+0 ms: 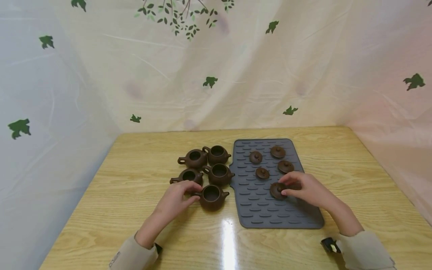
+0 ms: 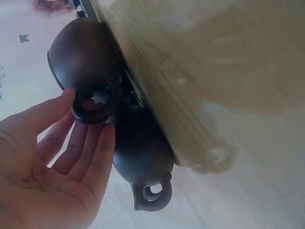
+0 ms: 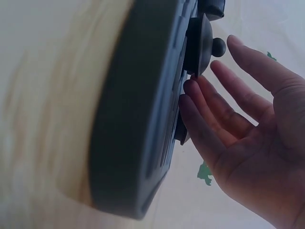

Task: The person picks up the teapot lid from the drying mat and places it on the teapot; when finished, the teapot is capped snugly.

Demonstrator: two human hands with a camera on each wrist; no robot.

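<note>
Pinching the nearest teapot (image 1: 212, 204) by its handle (image 2: 90, 117) with the left hand (image 1: 176, 198), on the wooden table (image 1: 101, 210); parting the loose fingers of the right hand (image 1: 310, 188) around the nearest lid (image 1: 275, 191), short of its knob (image 3: 218, 47), on the grey mat (image 1: 249, 210) at three o'clock from that teapot; then, between ten and one o'clock of each, on to four other teapots (image 1: 220, 180) and four other lids (image 1: 262, 173)

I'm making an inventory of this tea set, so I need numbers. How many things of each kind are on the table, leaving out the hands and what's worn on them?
Teapots: 5
Lids: 5
Mat: 1
Total: 11
</note>
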